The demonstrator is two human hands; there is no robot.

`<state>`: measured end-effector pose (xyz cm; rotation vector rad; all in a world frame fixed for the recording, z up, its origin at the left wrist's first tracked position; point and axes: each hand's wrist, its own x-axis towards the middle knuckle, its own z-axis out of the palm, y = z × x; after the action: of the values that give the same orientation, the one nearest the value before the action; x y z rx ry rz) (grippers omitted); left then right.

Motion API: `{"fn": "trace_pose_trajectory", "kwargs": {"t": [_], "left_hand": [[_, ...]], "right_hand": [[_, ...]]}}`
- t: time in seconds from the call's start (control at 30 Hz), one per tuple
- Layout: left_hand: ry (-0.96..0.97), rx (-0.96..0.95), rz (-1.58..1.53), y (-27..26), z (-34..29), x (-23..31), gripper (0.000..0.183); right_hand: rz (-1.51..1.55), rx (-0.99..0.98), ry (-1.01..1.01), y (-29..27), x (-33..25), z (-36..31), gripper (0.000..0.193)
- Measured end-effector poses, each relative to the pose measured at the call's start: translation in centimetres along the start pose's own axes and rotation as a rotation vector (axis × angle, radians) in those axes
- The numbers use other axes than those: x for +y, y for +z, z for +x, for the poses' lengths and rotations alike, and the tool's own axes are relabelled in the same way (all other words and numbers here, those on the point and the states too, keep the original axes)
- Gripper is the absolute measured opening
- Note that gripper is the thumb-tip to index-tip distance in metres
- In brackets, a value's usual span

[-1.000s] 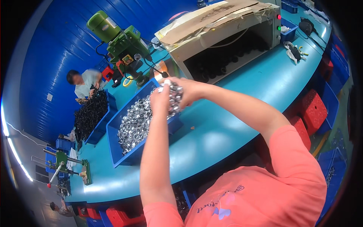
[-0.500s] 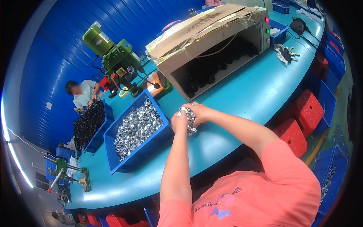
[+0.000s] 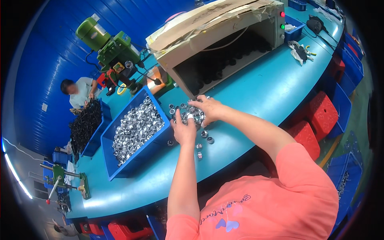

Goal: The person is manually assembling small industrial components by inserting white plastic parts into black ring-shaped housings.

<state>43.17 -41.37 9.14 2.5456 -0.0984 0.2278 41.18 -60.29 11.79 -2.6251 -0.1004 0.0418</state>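
Small shiny silver ring-shaped metal parts [image 3: 197, 115] lie in a loose pile on the teal table, between my two hands. My left hand [image 3: 185, 132] is at the pile's near left side, fingers spread and touching some parts. On the far right side, my right hand [image 3: 211, 109] curves over the pile with its fingers apart. A few stray parts [image 3: 210, 140] have come to rest nearer to me. Just left of my hands stands a blue bin [image 3: 140, 157], holding a heap of the same silver parts [image 3: 136, 132].
Behind the pile stands a box-like open-fronted oven [image 3: 180, 76] with black rings inside. A green press machine [image 3: 114, 50] is at the back left. Another person [image 3: 82, 93] works beside a bin of black parts [image 3: 86, 124]. Red stools [image 3: 320, 114] line the table's right edge.
My hands, cupped together around a clump of silver parts before, have moved apart with fingers spread. The parts are now scattered on the table. The view has shifted slightly.
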Motion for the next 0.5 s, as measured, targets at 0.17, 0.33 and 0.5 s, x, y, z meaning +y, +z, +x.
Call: {"fn": "trace_pose_trajectory", "kwargs": {"t": [0.17,0.33,0.5], "left_hand": [[0.133,-0.082,0.12,-3.4,-2.6,-0.7,0.068],[0.517,-0.077,0.183,-8.3,-8.1,-4.8,0.079],[0.537,-0.216,0.212,-6.3,-10.3,-6.9,0.087]], "right_hand": [[0.026,0.139,-0.117,0.5,1.8,-1.8,0.1],[-0.015,0.421,-0.24,1.8,5.1,-4.3,0.098],[-0.108,0.422,-0.087,3.4,6.2,-2.5,0.094]]}}
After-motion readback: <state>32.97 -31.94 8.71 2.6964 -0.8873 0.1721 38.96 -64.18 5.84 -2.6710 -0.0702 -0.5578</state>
